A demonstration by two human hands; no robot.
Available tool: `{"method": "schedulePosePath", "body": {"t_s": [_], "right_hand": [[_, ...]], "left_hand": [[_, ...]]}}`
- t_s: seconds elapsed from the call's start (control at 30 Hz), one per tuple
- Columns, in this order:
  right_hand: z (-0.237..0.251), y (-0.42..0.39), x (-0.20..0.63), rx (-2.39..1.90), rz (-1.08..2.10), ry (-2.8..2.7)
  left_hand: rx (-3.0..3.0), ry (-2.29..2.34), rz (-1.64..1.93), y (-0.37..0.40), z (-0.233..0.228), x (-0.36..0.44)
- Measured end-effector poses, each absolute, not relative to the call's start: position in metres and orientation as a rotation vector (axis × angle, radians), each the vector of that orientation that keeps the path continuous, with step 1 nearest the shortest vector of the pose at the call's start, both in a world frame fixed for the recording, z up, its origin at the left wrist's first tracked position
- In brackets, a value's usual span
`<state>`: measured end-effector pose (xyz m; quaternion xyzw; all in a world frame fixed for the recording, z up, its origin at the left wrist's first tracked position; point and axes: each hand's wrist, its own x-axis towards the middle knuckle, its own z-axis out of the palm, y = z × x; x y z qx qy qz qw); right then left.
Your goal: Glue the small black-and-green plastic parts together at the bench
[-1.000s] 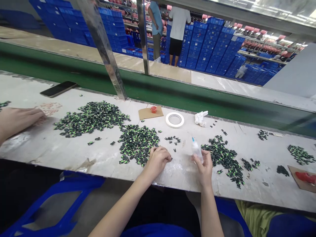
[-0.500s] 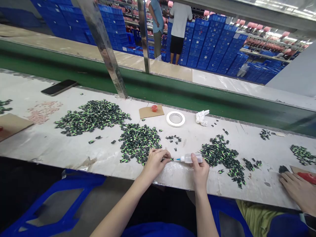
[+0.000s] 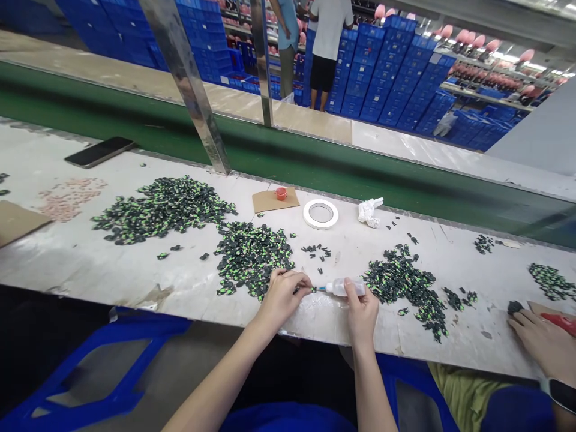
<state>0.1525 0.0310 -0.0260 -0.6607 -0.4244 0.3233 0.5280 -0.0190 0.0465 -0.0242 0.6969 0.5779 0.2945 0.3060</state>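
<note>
My left hand (image 3: 283,294) pinches a small black and green part at the near edge of the white worktable (image 3: 112,270). My right hand (image 3: 362,312) holds a small clear glue bottle (image 3: 344,288) lying sideways, its blue tip touching that part. A pile of black and green parts (image 3: 252,255) lies just left of my left hand. Another pile (image 3: 405,285) lies right of my right hand. A few loose dark pieces (image 3: 317,251) sit behind the bottle.
A larger pile of parts (image 3: 162,209), a roll of white tape (image 3: 320,214), cardboard with a red cap (image 3: 275,198), crumpled tissue (image 3: 369,212) and a phone (image 3: 99,152) lie farther back. A co-worker's hand (image 3: 540,342) rests at right. Two people stand by blue crates (image 3: 387,78).
My right hand tipped the glue bottle from upright to sideways and brought its tip to the part in my left hand. A co-worker's hand left at far left; another appeared at right.
</note>
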Motion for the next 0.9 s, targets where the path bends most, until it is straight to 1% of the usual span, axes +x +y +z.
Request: {"method": "schedulePosePath", "body": {"t_s": [0.63, 0.9], "right_hand": [[-0.0284, 0.0285, 0.1531, -1.59, 0.754, -1.013], [-0.0288, 0.0299, 0.1524, -1.579, 0.794, -0.999]], "left_hand": [[1.863, 1.555, 0.793, 0.0461, -0.0271, -0.0187], [1.85, 1.552, 0.787, 0.0453, -0.0234, -0.0185]]}}
